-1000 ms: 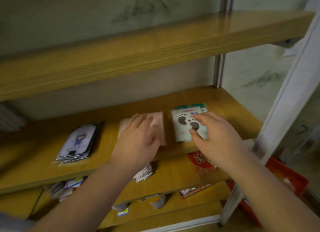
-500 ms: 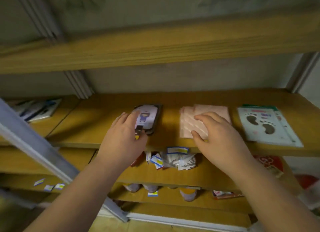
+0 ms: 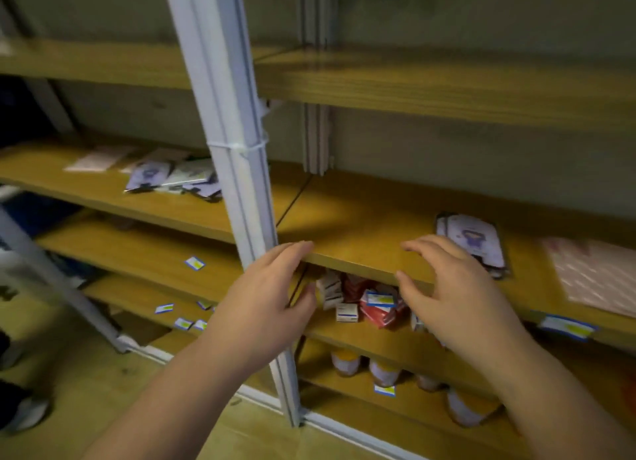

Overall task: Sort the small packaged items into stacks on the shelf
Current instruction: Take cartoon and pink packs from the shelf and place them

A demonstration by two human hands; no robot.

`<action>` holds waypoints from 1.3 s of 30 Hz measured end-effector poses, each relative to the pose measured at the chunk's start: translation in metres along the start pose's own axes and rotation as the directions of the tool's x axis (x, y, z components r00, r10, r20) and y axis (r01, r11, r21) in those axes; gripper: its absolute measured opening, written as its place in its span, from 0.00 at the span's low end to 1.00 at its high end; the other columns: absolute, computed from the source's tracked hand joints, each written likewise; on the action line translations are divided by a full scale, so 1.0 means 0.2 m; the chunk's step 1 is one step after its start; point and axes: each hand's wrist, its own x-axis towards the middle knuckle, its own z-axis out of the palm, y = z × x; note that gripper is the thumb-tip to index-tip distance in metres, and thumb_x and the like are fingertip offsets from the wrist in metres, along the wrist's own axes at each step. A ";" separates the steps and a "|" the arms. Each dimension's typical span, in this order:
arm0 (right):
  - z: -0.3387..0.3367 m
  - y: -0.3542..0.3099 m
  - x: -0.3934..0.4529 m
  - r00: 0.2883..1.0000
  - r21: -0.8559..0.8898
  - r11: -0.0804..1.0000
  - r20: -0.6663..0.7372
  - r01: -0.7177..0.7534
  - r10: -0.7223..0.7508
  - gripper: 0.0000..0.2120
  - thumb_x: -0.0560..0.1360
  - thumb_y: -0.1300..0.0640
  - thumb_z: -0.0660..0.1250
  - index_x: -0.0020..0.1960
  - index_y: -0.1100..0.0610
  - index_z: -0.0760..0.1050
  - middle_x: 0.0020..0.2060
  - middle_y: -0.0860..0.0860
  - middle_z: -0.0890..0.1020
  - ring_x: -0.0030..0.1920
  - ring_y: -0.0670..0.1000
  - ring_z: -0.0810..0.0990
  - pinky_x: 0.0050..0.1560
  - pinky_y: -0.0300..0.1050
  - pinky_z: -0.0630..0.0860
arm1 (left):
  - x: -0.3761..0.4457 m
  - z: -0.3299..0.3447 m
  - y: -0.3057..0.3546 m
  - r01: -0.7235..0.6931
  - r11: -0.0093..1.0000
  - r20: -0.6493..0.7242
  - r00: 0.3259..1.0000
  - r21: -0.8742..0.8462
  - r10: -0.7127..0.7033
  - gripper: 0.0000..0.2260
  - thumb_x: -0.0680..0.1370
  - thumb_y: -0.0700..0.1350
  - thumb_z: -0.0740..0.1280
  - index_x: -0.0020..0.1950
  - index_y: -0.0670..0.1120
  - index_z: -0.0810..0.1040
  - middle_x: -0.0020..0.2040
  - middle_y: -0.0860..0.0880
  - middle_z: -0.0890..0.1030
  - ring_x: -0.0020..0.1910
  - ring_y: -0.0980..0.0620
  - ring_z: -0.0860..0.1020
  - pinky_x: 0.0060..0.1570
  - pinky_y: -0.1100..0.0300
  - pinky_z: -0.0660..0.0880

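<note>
My left hand [image 3: 265, 304] hovers at the front edge of the wooden shelf [image 3: 361, 232], fingers relaxed and empty. My right hand [image 3: 451, 294] is beside it, fingers spread over the shelf edge, holding nothing. Just right of my right hand lies a stack of purple-printed packets [image 3: 471, 239]. A pink patterned packet [image 3: 595, 273] lies further right. On the shelf section to the left, behind the post, sits a loose pile of mixed packets [image 3: 172, 177] and a pale pink packet [image 3: 99, 158].
A white metal upright post [image 3: 234, 170] stands between the two shelf sections, right by my left hand. Small boxes and red packets [image 3: 358, 298] crowd the shelf below. Jars [image 3: 382, 370] stand on the lowest shelf. Price labels [image 3: 194, 263] dot the shelf edges.
My view has swung left. Both hands have left the purple and pink stacks and moved left to the shelf's front edge. The footprint packet is out of view.
</note>
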 end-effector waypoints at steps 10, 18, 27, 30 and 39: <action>0.37 -0.73 0.15 0.987 0.142 0.980 0.067 0.137 -0.148 0.21 0.76 0.44 0.64 0.68 0.43 0.70 0.61 0.36 0.72 0.59 0.37 0.70 0.57 0.38 0.71 | -0.15 -0.42 -0.66 0.154 0.983 -0.079 0.986 0.101 -0.146 0.24 0.78 0.54 0.65 0.75 0.55 0.68 0.71 0.57 0.72 0.60 0.54 0.77 0.56 0.66 0.67; 0.61 -1.09 0.37 0.949 0.168 0.947 0.112 0.275 -0.295 0.20 0.77 0.43 0.64 0.68 0.44 0.71 0.63 0.38 0.73 0.62 0.38 0.69 0.59 0.30 0.61 | -0.15 -0.54 -0.97 0.219 0.964 -0.134 0.971 0.151 -0.200 0.25 0.79 0.53 0.65 0.76 0.54 0.67 0.73 0.56 0.71 0.72 0.58 0.66 0.64 0.64 0.63; 0.91 -1.39 0.80 0.938 0.209 0.922 0.052 0.325 -0.342 0.21 0.77 0.44 0.65 0.68 0.47 0.72 0.62 0.41 0.75 0.61 0.43 0.72 0.59 0.40 0.70 | 0.12 -0.68 -1.34 0.264 0.943 -0.191 0.955 0.203 -0.226 0.24 0.77 0.55 0.64 0.74 0.56 0.68 0.66 0.63 0.72 0.66 0.62 0.66 0.57 0.72 0.59; 1.00 -1.48 0.93 0.938 0.209 0.921 0.047 0.327 -0.344 0.20 0.75 0.46 0.65 0.66 0.48 0.74 0.59 0.43 0.77 0.60 0.45 0.74 0.59 0.41 0.71 | 0.20 -0.72 -1.49 0.319 0.937 -0.187 0.938 0.143 -0.291 0.25 0.77 0.57 0.64 0.74 0.58 0.67 0.68 0.63 0.71 0.61 0.65 0.70 0.55 0.71 0.64; 1.25 -1.61 1.16 0.949 0.236 0.935 0.108 0.263 -0.295 0.20 0.75 0.47 0.66 0.65 0.49 0.75 0.59 0.42 0.76 0.58 0.43 0.74 0.58 0.40 0.72 | 0.42 -0.74 -1.85 0.369 0.929 -0.142 0.922 0.035 -0.361 0.24 0.77 0.57 0.64 0.74 0.58 0.67 0.71 0.60 0.71 0.63 0.55 0.73 0.56 0.60 0.72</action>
